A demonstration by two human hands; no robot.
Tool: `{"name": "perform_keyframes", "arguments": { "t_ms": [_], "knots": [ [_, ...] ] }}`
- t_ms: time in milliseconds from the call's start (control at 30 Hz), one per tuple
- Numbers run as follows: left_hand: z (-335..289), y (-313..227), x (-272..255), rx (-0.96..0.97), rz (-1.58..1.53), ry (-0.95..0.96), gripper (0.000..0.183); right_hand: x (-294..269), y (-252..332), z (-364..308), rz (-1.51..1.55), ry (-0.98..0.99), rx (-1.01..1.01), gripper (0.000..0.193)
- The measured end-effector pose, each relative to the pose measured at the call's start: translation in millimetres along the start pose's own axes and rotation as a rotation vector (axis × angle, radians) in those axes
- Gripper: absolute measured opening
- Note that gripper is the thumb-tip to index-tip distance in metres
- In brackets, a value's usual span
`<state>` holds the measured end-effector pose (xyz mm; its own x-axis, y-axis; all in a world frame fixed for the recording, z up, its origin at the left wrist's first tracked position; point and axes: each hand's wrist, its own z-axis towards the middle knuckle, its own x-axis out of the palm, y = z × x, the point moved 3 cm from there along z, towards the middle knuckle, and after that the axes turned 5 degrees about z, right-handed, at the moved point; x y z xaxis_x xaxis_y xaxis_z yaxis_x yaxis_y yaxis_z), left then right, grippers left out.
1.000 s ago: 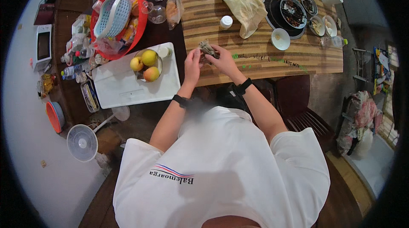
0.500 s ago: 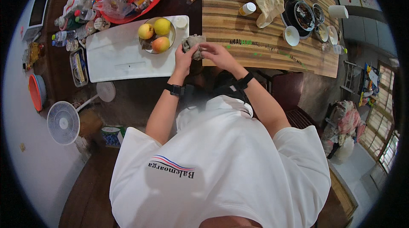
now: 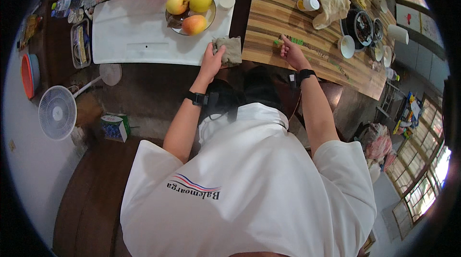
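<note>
A folded grey cloth (image 3: 231, 50) lies at the right end of the white board, by the dark gap before the striped table. My left hand (image 3: 211, 61) grips its left side, thumb on top. Over the front of the wood-striped tabletop (image 3: 269, 17), my right hand (image 3: 294, 54) has its index finger stretched forward and the other fingers curled. That fingertip is at the black and green marks (image 3: 297, 42) on the wood; whether it touches them I cannot tell. Nothing shows in the right hand.
On the white board (image 3: 120, 29) stand a glass plate (image 3: 211, 18) with apples (image 3: 194, 25) and a small white cup (image 3: 227, 1). The striped table holds a white-capped bottle (image 3: 308, 4), a cream cloth (image 3: 331, 0), and bowls (image 3: 346, 46). A fan (image 3: 57, 113) stands left.
My right hand has left the grey cloth and moved right over the striped table. My left hand keeps the cloth, which now lies flatter. The view has shifted.
</note>
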<state>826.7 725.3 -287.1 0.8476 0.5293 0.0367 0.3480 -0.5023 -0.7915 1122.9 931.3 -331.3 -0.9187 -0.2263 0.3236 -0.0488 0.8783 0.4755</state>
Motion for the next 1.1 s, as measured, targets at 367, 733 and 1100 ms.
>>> {"name": "perform_keyframes", "arguments": {
  "t_ms": [367, 733, 1100],
  "knots": [
    [-3, -42, 19, 0.375, 0.817, -0.024, 0.047, 0, 4, 16, -0.249, -0.049, 0.046, 0.062],
    [17, -35, 49, 0.261, 1.087, 0.016, 0.045, 8, 10, 9, -0.260, -0.131, 0.090, 0.061],
    [30, -36, 49, 0.263, 0.968, -0.011, 0.041, 14, 14, 2, -0.325, -0.162, 0.115, 0.060]
  ]
}}
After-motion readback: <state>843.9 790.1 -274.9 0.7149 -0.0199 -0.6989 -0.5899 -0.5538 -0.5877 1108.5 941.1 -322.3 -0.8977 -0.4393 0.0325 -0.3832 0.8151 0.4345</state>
